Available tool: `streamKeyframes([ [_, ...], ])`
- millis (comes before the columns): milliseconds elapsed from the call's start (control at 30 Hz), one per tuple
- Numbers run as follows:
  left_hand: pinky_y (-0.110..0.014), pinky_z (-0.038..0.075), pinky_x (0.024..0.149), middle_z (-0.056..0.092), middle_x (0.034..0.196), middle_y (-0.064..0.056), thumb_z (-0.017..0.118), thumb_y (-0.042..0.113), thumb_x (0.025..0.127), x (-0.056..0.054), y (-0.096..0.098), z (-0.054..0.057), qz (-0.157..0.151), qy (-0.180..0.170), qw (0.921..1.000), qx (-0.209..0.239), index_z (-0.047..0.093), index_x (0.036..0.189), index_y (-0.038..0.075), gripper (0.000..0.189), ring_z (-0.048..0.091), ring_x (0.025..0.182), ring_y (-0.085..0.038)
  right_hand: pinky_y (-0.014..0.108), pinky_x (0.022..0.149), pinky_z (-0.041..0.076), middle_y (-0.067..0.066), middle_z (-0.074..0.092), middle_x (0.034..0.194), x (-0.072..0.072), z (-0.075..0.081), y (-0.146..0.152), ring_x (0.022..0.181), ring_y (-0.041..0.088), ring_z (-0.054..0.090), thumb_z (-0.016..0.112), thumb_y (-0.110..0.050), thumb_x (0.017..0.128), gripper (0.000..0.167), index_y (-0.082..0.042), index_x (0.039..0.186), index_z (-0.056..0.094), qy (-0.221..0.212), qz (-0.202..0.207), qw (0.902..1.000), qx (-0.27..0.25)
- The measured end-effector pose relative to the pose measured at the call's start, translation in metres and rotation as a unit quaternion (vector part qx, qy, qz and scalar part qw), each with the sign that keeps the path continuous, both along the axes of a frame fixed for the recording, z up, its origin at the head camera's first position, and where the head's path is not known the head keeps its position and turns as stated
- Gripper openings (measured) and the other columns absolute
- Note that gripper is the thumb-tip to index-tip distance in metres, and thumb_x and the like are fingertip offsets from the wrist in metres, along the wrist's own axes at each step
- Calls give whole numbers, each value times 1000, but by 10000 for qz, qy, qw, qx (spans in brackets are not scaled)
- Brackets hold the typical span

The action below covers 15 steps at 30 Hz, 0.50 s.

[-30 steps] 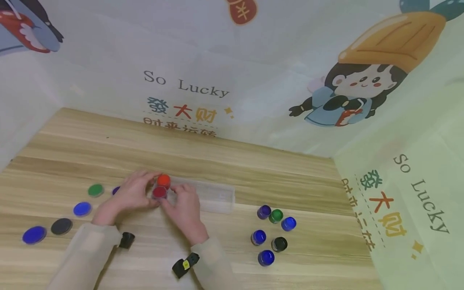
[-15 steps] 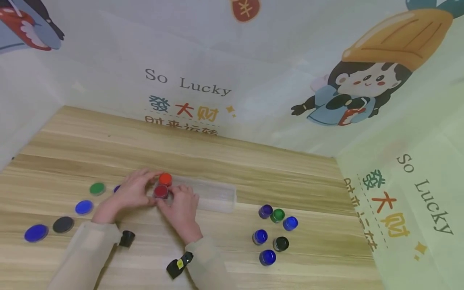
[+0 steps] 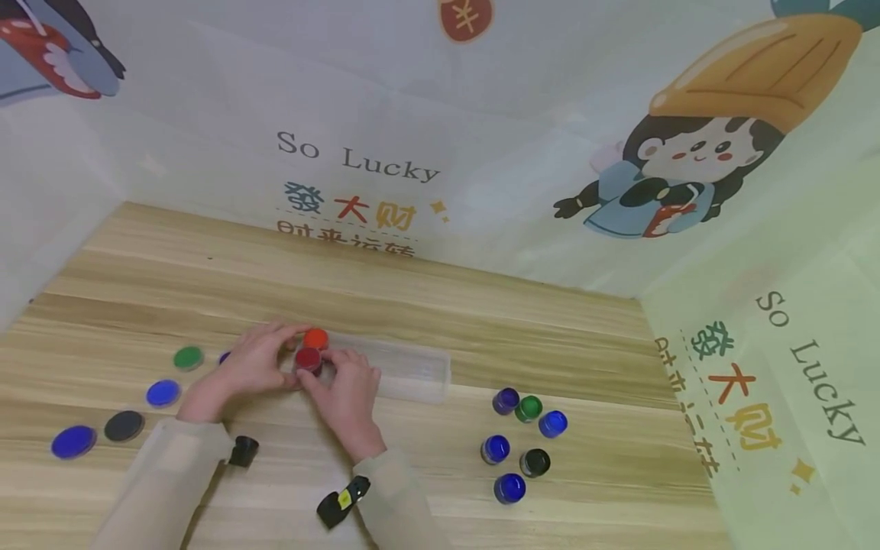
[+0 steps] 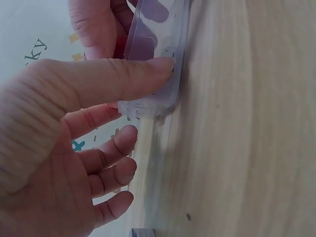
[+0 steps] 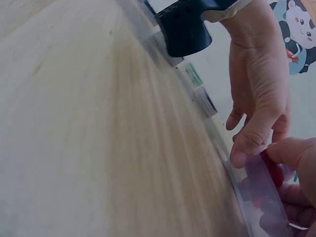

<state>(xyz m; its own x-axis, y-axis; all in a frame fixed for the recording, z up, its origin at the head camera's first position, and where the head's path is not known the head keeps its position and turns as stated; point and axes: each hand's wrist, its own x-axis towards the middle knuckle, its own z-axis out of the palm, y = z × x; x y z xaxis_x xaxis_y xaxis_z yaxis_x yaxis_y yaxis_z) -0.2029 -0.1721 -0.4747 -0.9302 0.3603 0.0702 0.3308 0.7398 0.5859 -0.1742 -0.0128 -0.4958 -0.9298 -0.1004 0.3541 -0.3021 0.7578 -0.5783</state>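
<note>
A long clear plastic box [image 3: 415, 373] lies on the table. My left hand [image 3: 253, 359] grips its left end, the thumb [image 4: 133, 76] pressed on the outer wall and the other fingers spread behind. An orange-red round pot [image 3: 315, 338] stands at that end, inside the box. Beside it, nearer to me, is a dark red round pot [image 3: 308, 360], which my right hand [image 3: 349, 393] pinches between thumb and fingers. In the right wrist view the dark red pot [image 5: 272, 169] shows at the box wall; how deep it sits, I cannot tell.
Several small pots, including a green pot [image 3: 528, 409], a black pot [image 3: 535, 463] and a blue pot [image 3: 509, 488], stand to the right. Flat round discs lie at left: green disc [image 3: 188, 357], black disc [image 3: 124, 425], blue disc [image 3: 73, 441]. A printed cloth [image 3: 522, 153] hangs behind.
The dark red pot sits slightly closer to the orange-red one, with my right hand still on it. My left hand keeps its hold on the box. The head view has shifted slightly.
</note>
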Motion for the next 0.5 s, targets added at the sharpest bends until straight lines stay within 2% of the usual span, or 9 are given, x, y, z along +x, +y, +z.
streamKeyframes([
  [167,-66,31,90,58,107,-19,82,19,62,0,1,0,-36,59,10000,-7,49,130,-1,78,51,104,-43,21,70,31,-4,69,88,-3,-5,4,83,8,60,76,-33,75,28,-12,93,71,408,87,9987,-296],
  [300,-67,30,91,55,115,-21,83,18,61,1,2,3,-38,5,10000,-23,47,132,0,82,48,109,-45,17,71,44,0,70,82,-5,-6,10,73,7,64,78,-21,73,23,-7,89,69,925,308,9916,-853],
  [400,-67,27,92,54,119,-21,83,16,62,3,3,11,-59,74,9999,64,46,133,0,82,46,112,-44,19,67,51,4,70,84,-6,0,18,71,8,65,77,-13,73,23,-3,91,67,944,523,9826,-1512],
  [500,-65,30,92,56,113,-20,82,11,63,3,6,23,-210,435,9982,353,47,131,-1,77,47,109,-40,24,68,53,8,69,88,-4,13,27,72,11,65,75,-8,75,24,-1,96,65,747,698,9695,-2227],
])
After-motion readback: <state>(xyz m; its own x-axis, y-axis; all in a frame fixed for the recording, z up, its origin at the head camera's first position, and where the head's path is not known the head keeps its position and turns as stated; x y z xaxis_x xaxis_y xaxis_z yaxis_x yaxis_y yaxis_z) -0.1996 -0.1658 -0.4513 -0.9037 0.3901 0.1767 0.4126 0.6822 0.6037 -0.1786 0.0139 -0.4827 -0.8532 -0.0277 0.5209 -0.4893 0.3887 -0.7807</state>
